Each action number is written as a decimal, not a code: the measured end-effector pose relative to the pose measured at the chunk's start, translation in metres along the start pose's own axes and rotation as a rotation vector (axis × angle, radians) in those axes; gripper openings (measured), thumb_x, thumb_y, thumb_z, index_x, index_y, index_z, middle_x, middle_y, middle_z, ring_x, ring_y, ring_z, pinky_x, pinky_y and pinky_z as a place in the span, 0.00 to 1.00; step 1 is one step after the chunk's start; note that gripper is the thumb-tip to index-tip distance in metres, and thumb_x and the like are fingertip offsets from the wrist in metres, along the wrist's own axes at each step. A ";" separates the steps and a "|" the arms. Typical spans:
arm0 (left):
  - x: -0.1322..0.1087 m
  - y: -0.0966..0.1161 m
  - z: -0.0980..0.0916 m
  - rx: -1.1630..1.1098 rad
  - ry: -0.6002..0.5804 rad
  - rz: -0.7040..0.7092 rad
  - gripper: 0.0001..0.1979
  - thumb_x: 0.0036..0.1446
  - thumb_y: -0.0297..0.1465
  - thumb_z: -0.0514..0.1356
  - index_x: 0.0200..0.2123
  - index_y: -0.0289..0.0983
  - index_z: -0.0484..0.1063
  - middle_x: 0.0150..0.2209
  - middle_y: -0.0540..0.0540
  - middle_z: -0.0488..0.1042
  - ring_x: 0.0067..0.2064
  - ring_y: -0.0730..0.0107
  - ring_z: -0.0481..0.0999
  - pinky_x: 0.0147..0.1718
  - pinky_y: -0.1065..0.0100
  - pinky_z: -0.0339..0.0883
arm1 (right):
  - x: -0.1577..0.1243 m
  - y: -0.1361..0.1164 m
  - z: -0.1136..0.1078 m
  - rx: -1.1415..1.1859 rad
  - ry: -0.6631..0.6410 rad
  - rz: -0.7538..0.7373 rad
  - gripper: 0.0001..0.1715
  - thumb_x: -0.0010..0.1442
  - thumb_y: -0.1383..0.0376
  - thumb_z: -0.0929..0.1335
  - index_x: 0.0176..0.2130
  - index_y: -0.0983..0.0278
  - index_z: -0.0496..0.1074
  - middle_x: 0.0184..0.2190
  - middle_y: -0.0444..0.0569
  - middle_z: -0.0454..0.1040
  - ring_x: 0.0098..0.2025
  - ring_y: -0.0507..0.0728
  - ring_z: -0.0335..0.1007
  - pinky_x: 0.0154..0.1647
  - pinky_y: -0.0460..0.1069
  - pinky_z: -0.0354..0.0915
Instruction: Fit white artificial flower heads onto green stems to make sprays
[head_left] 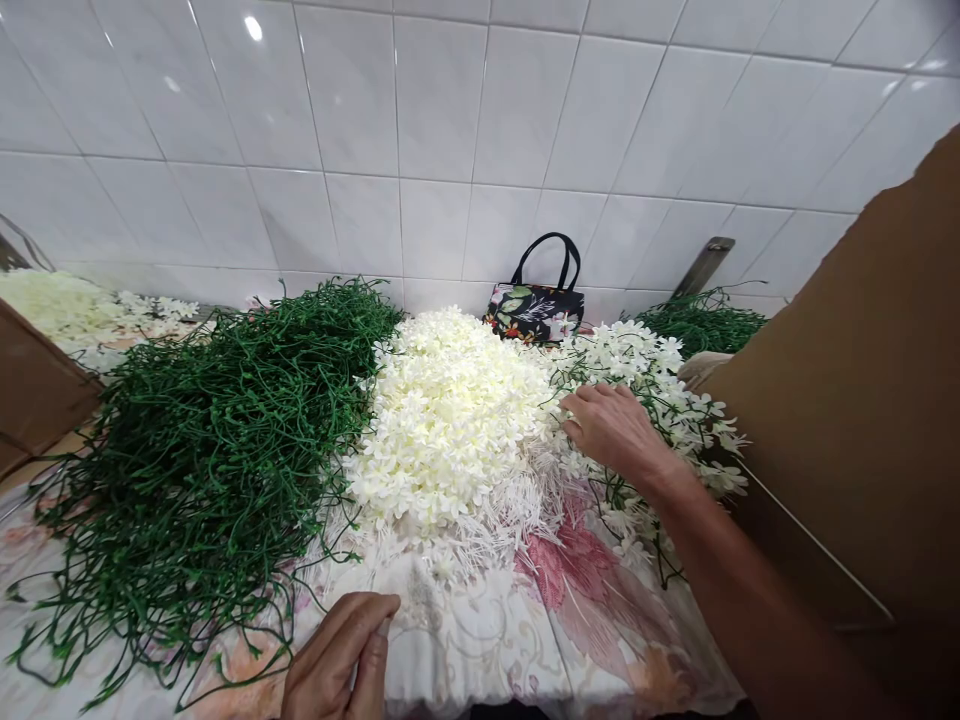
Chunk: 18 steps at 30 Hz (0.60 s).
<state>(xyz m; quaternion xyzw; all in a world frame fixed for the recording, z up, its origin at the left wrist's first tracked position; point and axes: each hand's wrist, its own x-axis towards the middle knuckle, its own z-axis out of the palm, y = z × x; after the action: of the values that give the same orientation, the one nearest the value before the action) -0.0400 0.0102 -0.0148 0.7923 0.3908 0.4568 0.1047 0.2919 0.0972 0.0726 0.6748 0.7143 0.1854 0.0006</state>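
My left hand [337, 655] is at the front edge of the cloth, its fingers curled and the thumb pressed to the index finger. Whatever may sit in that pinch is too small to make out. My right hand [611, 430] reaches over a pile of white artificial flowers on green stems [652, 360]. Its fingers bend down among the stems, and their tips are hidden. Between the hands lies a heap of loose cream-white artificial blossoms [450, 410], with thin white stalks [487, 530] along its front. A big tangle of green plastic stems [232, 430] fills the left side.
A floral cloth [480, 640] covers the table. Behind the blossoms, a black floral handbag [534, 312] stands against the white tiled wall [435, 110]. Brown cardboard [855, 400] rises at the right, and a cardboard box [37, 390] sits at the left. More green stems [705, 322] lie back right.
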 end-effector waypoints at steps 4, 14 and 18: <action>0.000 0.002 0.003 -0.013 0.001 -0.011 0.09 0.54 0.22 0.54 0.35 0.36 0.72 0.29 0.47 0.77 0.31 0.71 0.78 0.30 0.77 0.73 | 0.000 -0.002 0.008 -0.013 -0.014 0.007 0.15 0.59 0.70 0.60 0.26 0.67 0.72 0.28 0.53 0.74 0.32 0.57 0.65 0.34 0.51 0.48; 0.002 0.003 0.002 -0.021 0.002 -0.008 0.09 0.54 0.21 0.54 0.35 0.36 0.72 0.29 0.47 0.77 0.31 0.70 0.78 0.30 0.76 0.72 | -0.013 -0.002 -0.010 -0.061 0.232 0.120 0.15 0.58 0.70 0.59 0.25 0.67 0.70 0.26 0.51 0.73 0.27 0.54 0.61 0.32 0.50 0.47; 0.000 0.004 0.003 -0.019 -0.001 -0.025 0.09 0.54 0.22 0.54 0.34 0.36 0.73 0.29 0.47 0.77 0.31 0.70 0.78 0.30 0.75 0.72 | -0.032 0.005 -0.030 -0.077 0.483 0.075 0.14 0.58 0.70 0.60 0.23 0.65 0.67 0.23 0.49 0.72 0.25 0.53 0.60 0.31 0.49 0.50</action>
<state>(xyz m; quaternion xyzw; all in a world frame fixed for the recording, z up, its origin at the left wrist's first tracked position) -0.0355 0.0078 -0.0141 0.7866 0.3960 0.4589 0.1181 0.2925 0.0590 0.0939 0.6363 0.6608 0.3684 -0.1510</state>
